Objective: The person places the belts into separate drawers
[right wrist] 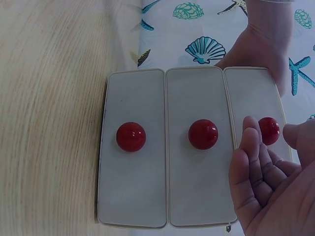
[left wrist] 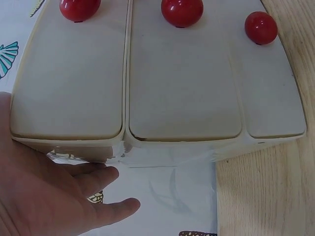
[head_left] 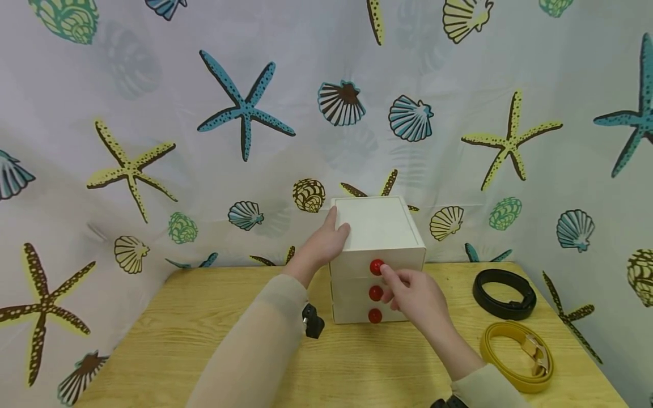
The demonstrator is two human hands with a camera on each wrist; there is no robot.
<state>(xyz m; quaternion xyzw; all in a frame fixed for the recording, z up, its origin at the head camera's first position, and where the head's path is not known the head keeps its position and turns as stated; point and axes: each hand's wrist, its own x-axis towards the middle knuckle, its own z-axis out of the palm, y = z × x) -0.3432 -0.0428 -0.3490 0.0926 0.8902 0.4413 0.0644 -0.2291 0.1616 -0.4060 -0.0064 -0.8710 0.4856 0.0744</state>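
Observation:
A small white chest of three drawers (head_left: 380, 224) stands on the table, each drawer front with a round red knob. All three drawers are pushed in. My left hand (head_left: 326, 243) rests against its upper left edge, thumb over the top; in the left wrist view the fingers (left wrist: 118, 211) extend along the side. At the top drawer's knob (right wrist: 269, 131) is my right hand (head_left: 418, 294), its thumb and bent fingers on either side. A small gap shows between thumb and knob in the right wrist view. The middle knob (right wrist: 203, 134) and bottom knob (right wrist: 131, 136) are untouched.
To the right on the wooden table (head_left: 214, 317) lie a coiled black belt (head_left: 482, 294) and, nearer, a coiled mustard-yellow belt (head_left: 525, 385) with a buckle. A cloth with starfish and shells (head_left: 285, 170) hangs behind the chest and along both sides.

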